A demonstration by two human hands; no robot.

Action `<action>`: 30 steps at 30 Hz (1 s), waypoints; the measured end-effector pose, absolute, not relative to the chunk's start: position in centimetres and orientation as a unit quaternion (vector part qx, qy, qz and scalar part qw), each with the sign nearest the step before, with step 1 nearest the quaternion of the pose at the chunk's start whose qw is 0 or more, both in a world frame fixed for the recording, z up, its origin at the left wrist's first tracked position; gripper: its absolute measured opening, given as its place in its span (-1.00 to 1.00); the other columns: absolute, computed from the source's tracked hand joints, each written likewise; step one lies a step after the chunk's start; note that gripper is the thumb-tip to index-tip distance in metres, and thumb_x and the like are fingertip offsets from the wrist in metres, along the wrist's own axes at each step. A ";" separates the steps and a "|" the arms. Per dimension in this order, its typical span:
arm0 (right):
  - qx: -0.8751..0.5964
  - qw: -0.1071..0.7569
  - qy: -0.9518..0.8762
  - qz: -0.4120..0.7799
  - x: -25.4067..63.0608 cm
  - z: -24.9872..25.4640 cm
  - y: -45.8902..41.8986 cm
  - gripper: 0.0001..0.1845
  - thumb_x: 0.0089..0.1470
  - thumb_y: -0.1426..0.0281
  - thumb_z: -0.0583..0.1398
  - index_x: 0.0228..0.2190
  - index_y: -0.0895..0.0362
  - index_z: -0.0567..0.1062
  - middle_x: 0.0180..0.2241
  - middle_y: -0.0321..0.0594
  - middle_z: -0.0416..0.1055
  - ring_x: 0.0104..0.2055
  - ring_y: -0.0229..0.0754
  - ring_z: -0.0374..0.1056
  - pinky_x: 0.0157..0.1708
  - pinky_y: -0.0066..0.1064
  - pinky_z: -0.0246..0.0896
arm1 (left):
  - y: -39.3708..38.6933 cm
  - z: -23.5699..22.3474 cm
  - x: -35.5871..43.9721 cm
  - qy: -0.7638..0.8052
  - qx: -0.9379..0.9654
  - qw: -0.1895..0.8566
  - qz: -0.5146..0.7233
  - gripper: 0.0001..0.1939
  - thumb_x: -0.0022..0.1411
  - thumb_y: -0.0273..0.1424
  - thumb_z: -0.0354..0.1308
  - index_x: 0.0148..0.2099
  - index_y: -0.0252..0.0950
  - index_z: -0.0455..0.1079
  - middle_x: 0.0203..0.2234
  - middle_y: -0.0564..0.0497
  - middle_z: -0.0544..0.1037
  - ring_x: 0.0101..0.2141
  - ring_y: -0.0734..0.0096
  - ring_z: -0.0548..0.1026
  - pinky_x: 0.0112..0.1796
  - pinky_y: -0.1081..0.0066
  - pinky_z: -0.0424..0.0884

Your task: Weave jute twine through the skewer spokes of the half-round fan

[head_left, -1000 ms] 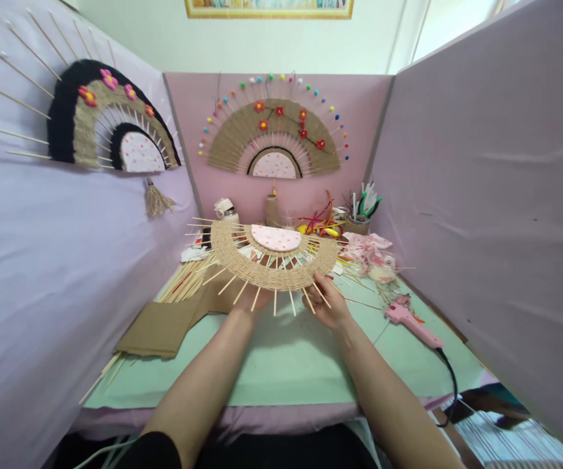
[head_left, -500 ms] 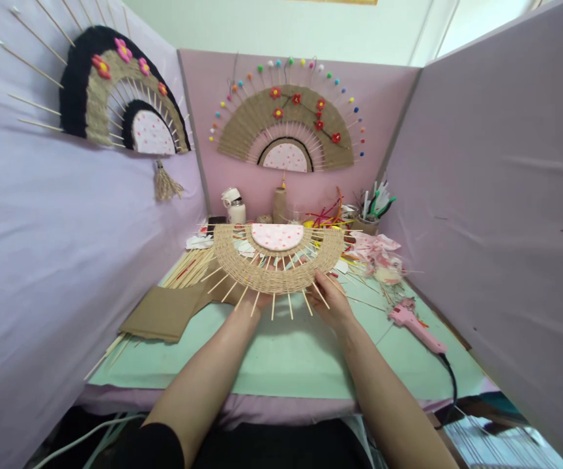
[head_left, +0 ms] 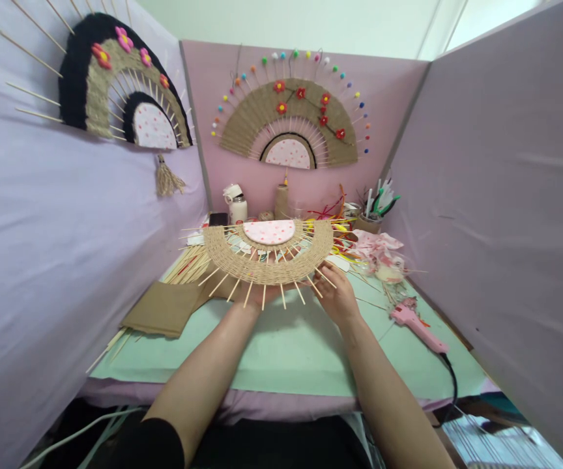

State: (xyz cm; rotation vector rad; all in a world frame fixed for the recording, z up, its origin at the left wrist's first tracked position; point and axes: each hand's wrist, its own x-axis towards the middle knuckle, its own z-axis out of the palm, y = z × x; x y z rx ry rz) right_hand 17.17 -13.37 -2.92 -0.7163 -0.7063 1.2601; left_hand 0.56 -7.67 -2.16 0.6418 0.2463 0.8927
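Note:
A half-round woven fan (head_left: 266, 272) of tan twine on thin wooden sticks is held up over the table, its curved side toward me. At its flat far edge sits a white half-circle with pink dots (head_left: 268, 231). My left hand (head_left: 260, 296) supports the fan from underneath, its fingers mostly hidden by the weave. At the fan's lower right edge, my right hand (head_left: 337, 293) has its fingers curled around the protruding sticks, partly covered by them.
A pink glue gun (head_left: 418, 327) with a black cord lies at right. Folded brown cardboard (head_left: 161, 309) and loose sticks (head_left: 186, 266) are at left. Behind stand a white bottle (head_left: 237, 210), a twine cone (head_left: 281, 202) and a tool cup (head_left: 368, 225). Finished fans (head_left: 242, 124) hang on the partitions.
The woven fan has shifted left and turned slightly. My right hand now sits farther out along its right edge, with the thumb off the weave. The view has moved a little.

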 end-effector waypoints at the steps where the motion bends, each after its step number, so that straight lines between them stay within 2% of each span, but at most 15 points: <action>1: -0.325 0.692 -0.317 0.561 17.2 -2.9 -13.4 -0.71 -0.21 0.36 0.29 -0.33 0.08 0.44 -0.45 -0.34 0.35 -0.52 -0.37 0.18 -0.52 -0.52 0.17 | -7.7 -2.0 0.5 0.123 0.305 0.844 0.424 -0.50 0.17 0.00 -0.14 0.00 -0.17 0.33 -0.05 -0.16 0.43 0.04 0.01 0.31 -0.05 -0.08 0.20; 9: -0.318 0.700 -0.337 0.544 17.2 -3.5 -13.1 -0.71 -0.15 0.36 0.27 -0.29 0.08 0.44 -0.46 -0.34 0.31 -0.53 -0.38 0.16 -0.57 -0.54 0.09 | -8.2 -1.3 0.4 0.100 0.289 0.863 0.402 -0.49 0.15 0.05 -0.16 -0.03 -0.12 0.33 -0.02 -0.14 0.41 0.09 -0.04 0.23 -0.01 -0.16 0.09; 15: -0.436 0.693 -0.431 0.380 17.9 -4.2 -12.9 -0.79 -0.06 0.23 0.22 -0.38 0.09 0.45 -0.59 -0.38 0.23 -0.60 -0.35 0.06 -0.64 -0.52 -0.03 | -8.2 -1.4 0.0 0.066 0.280 0.856 0.429 -0.51 0.14 0.04 -0.13 -0.07 -0.14 0.34 0.02 -0.14 0.38 0.09 -0.08 0.24 0.01 -0.21 0.01; 18: -0.477 0.671 -0.477 0.308 18.9 -4.0 -13.1 -0.81 -0.01 0.22 0.18 -0.44 0.09 0.47 -0.60 -0.36 0.26 -0.58 -0.33 0.09 -0.61 -0.51 -0.02 | -8.0 -1.4 -0.3 0.049 0.280 0.850 0.443 -0.52 0.13 0.03 -0.10 -0.08 -0.15 0.34 0.00 -0.13 0.39 0.08 -0.07 0.25 0.02 -0.21 0.00; 21: -0.489 0.637 -0.522 0.287 19.6 -3.6 -13.3 -0.79 0.02 0.23 0.15 -0.46 0.09 0.50 -0.63 -0.35 0.24 -0.55 -0.31 0.11 -0.55 -0.48 0.00 | -7.8 -1.3 -0.5 0.034 0.286 0.840 0.461 -0.51 0.13 0.03 -0.10 -0.06 -0.14 0.32 0.00 -0.12 0.40 0.08 -0.07 0.25 0.02 -0.21 0.02; 27: -0.479 0.586 -0.595 0.271 19.6 -3.0 -13.9 -0.90 -0.15 0.34 0.31 -0.47 0.07 0.53 -0.59 -0.34 0.26 -0.56 -0.31 0.06 -0.53 -0.45 -0.04 | -7.5 -1.3 -0.8 0.017 0.292 0.826 0.481 -0.48 0.11 0.05 -0.10 -0.04 -0.17 0.31 -0.02 -0.14 0.41 0.09 -0.06 0.24 0.01 -0.20 0.04; 30: -0.454 0.600 -0.600 0.272 19.6 -2.7 -14.0 -0.95 -0.15 0.36 0.31 -0.54 0.07 0.54 -0.54 -0.28 0.31 -0.50 -0.27 0.12 -0.47 -0.42 0.01 | -7.4 -1.4 -0.8 0.024 0.294 0.822 0.487 -0.47 0.10 0.06 -0.08 -0.05 -0.17 0.31 -0.04 -0.14 0.42 0.08 -0.07 0.24 0.01 -0.20 0.05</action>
